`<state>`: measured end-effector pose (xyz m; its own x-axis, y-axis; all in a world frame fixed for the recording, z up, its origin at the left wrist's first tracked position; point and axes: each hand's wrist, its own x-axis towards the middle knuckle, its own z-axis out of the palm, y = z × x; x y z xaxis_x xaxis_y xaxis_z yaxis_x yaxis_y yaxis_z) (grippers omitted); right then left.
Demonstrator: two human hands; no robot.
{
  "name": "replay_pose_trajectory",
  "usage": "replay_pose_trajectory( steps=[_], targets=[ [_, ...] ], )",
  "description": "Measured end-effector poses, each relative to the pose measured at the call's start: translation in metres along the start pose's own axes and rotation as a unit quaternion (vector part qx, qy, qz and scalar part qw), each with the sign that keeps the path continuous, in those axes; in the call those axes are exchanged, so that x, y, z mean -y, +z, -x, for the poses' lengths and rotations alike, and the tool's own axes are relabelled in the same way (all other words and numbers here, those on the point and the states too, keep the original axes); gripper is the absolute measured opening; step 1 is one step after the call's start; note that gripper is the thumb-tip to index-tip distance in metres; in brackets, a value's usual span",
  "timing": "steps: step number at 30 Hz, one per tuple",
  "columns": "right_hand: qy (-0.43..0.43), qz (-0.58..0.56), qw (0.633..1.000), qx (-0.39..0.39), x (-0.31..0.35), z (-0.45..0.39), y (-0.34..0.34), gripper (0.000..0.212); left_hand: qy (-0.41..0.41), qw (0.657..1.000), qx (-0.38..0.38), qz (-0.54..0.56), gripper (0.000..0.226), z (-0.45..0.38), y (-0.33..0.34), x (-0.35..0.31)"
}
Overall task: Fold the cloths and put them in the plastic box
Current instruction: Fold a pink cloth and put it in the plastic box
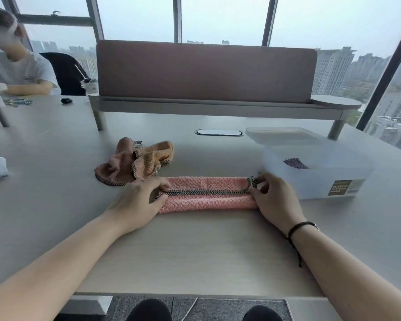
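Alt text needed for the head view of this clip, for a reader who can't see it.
Two hands, left and right, pinch the ends of a pink cloth folded into a long strip on a table. A crumpled orange cloth lies behind it to the left; an open plastic box with a dark cloth inside stands to the right.

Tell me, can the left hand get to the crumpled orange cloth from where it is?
Probably yes: the orange cloth lies just beyond the left hand, nothing between them, but that hand would first have to release the pink cloth.
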<state>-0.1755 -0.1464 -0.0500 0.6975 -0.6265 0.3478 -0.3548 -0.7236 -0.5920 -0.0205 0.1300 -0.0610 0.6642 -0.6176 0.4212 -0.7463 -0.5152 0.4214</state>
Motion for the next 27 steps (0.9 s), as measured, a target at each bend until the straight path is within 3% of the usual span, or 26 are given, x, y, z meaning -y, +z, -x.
replay_pose_trajectory(
  steps=[6, 9, 12, 14, 17, 19, 23, 27],
  targets=[
    [-0.068, 0.114, 0.990, -0.038, 0.020, 0.031, -0.007, 0.030, 0.030, 0.997, -0.013, -0.066, 0.035, 0.004, -0.002, -0.008],
    [-0.084, 0.123, 0.988, 0.050, 0.030, 0.040, 0.000, 0.050, 0.063, 0.992, 0.058, 0.091, 0.034, 0.008, -0.006, -0.025],
    [-0.075, 0.135, 0.979, 0.131, 0.028, 0.031, 0.006, 0.080, 0.050, 0.935, 0.191, 0.293, 0.034, 0.007, -0.013, -0.040],
    [-0.079, 0.140, 0.971, 0.176, 0.023, 0.019, 0.009, 0.093, 0.041, 0.919, 0.184, 0.347, 0.026, 0.001, -0.011, -0.042],
    [-0.109, 0.166, 0.949, 0.244, 0.017, 0.001, 0.014, 0.100, 0.074, 0.964, 0.115, 0.230, 0.021, -0.013, 0.002, -0.033],
    [-0.125, 0.169, 0.941, 0.266, 0.017, -0.009, 0.015, 0.097, 0.105, 0.977, 0.126, 0.133, 0.036, -0.025, 0.011, -0.025],
    [-0.152, 0.168, 0.930, 0.290, 0.019, -0.026, 0.019, 0.093, 0.115, 0.968, 0.224, -0.008, 0.064, -0.039, 0.022, -0.021],
    [-0.170, 0.151, 0.933, 0.278, 0.014, -0.037, 0.025, 0.091, 0.100, 0.958, 0.259, -0.072, 0.090, -0.044, 0.028, -0.025]
  ],
)
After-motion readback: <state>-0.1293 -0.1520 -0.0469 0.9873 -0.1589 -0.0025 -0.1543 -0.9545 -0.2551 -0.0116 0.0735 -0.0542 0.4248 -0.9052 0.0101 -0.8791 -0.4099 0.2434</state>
